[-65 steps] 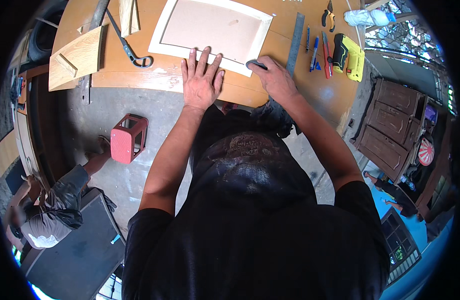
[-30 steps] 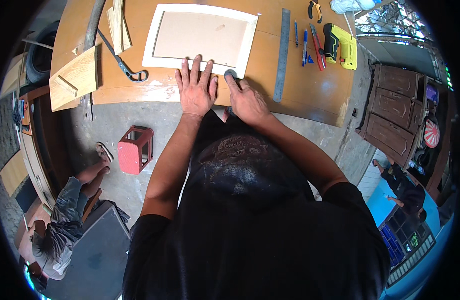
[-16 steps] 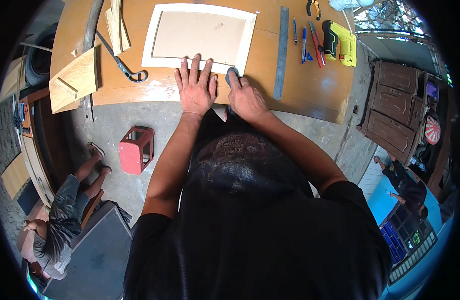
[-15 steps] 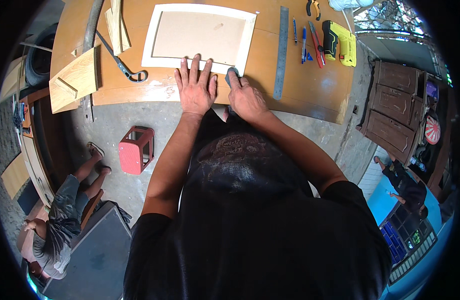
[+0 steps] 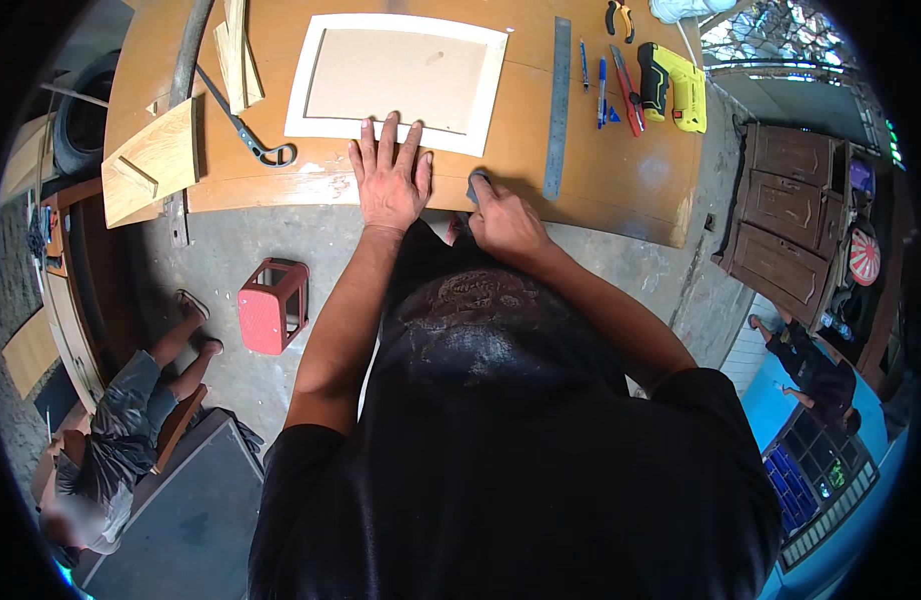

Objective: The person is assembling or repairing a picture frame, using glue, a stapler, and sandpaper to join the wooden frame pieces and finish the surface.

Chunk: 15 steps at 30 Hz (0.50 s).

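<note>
A pale wooden frame (image 5: 451, 140) with a light brown backing panel lies flat on the orange-brown worktable (image 5: 251, 190). My left hand (image 5: 391, 188) rests palm down with fingers spread, its fingertips over the frame's near rail. Closer to the table's near edge, my right hand (image 5: 511, 220) pinches a small dark grey piece of sandpaper (image 5: 477, 184). That hand is apart from the frame, just off its near right corner. Right of the frame lies a long steel ruler (image 5: 558, 110).
Farther right are pens (image 5: 602, 90), a red utility knife (image 5: 628, 90), pliers (image 5: 620, 20) and a yellow-black staple gun (image 5: 689, 92). At left lie a handsaw (image 5: 251, 140) and wood offcuts (image 5: 171, 150). A red stool (image 5: 271, 305) stands on the floor; a person (image 5: 121, 430) sits lower left.
My right hand has drawn back toward me with the sandpaper, leaving the frame's near right corner. My left hand stays on the near rail.
</note>
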Tool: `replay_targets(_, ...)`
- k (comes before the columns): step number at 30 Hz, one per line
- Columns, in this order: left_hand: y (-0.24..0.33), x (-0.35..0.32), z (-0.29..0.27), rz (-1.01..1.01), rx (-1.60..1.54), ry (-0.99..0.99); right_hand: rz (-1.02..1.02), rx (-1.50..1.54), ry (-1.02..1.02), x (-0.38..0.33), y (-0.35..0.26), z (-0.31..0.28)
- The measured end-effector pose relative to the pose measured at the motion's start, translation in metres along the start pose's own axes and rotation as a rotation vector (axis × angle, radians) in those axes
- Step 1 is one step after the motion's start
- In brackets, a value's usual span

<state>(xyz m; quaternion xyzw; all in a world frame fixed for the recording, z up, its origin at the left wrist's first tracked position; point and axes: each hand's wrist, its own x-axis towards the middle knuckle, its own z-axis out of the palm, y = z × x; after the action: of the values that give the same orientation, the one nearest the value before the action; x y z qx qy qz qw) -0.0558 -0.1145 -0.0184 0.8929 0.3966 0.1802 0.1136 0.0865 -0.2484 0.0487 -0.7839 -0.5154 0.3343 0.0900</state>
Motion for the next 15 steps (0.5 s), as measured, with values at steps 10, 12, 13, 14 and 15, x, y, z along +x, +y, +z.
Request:
replay_targets(10,0.035,-0.001,-0.06,0.104,-0.468,-0.058,-0.087,1.003,-0.12,-0.044,0.03,-0.062)
replay_targets(12,0.059,0.0,-0.078,0.013,-1.035,-0.396,-0.249,1.196,-0.101,-0.048,0.034,-0.061)
replay_targets(13,0.069,0.002,-0.084,0.04,-1.124,-0.437,-0.258,1.199,-0.093,-0.05,0.035,-0.063)
replay_targets(14,0.078,0.003,-0.087,0.068,-1.212,-0.48,-0.241,1.2,-0.1,-0.054,0.034,-0.065)
replay_targets(15,0.08,-0.001,-0.084,0.107,-1.197,-0.414,-0.226,1.202,-0.106,-0.058,0.034,-0.066)
